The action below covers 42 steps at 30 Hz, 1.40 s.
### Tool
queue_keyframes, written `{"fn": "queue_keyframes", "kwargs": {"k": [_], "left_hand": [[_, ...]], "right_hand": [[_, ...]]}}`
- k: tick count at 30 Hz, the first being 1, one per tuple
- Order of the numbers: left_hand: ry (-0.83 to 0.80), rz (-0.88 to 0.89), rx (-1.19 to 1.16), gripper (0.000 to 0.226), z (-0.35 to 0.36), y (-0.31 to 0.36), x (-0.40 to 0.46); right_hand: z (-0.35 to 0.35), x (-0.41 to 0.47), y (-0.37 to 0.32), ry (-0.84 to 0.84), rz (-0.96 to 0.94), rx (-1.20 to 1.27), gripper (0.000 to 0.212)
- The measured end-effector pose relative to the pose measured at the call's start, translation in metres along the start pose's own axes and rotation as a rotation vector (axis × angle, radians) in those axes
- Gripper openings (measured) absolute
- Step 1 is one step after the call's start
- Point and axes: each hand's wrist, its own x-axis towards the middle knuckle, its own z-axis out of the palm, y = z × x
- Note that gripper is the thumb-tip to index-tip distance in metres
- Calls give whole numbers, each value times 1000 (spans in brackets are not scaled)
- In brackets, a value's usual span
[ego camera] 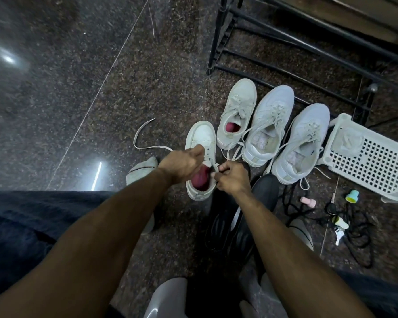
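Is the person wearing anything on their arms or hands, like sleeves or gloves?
No. The left arm and right arm are bare to the picture's edge, with no sleeves showing. The left hand and right hand have no gloves, and no watch, bracelet or ring shows.

Floor (124, 76): dark granite, speckled brown and black, crossed by thin pale joint lines.
Nearest sneaker (201, 138): white, with dark red lining. Its lace (145, 143) is off-white.
Second sneaker (238, 106): white, red insole.
Third sneaker (271, 115) and fourth sneaker (306, 134): pale white, greyish-white insoles.
Basket (365, 161): white, wall pierced in a regular grid of square holes.
Rack (285, 42): black.
Black shoe (264, 193): one white stripe.
Cords (359, 237): black.
Small bottle (308, 201): pink.
Capped item (352, 195): teal over yellow.
Trousers (21, 226): dark navy.
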Motion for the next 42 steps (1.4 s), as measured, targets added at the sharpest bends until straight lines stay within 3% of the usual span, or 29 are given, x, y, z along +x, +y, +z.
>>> {"fn": "queue_keyframes", "kwargs": {"k": [2,6,9,12,17,22,26,31,35,42], "left_hand": [[4,-26,-15,34,-4,-6,4],[-44,-105,-95,30,-9,-8,17],[-53,-144,-139,30,-10,-6,22],[-27,-178,-199,28,-9,-4,24],[-30,-232,-285,28,-8,-6,25],[40,-293,-459,26,0,-9,21],[37,-324,-536,25,2,-9,22],[22,-364,-539,23,4,-9,24],[22,-373,-554,23,7,-7,24],[61,-384,-619,23,6,-2,23]], "right_hand": [[2,-6,-5,34,-14,-11,20],[6,-35,-19,222,-198,-330,11],[13,-54,-26,156,-369,-467,12],[25,-58,-32,-32,-237,-578,28],[40,-32,-44,-112,21,-389,36],[67,6,-33,-222,88,-415,65],[68,18,-32,-232,60,-437,51],[64,17,-39,-237,167,-190,25],[56,-7,-41,-144,122,-352,45],[55,-23,-32,67,29,-473,32]]}}
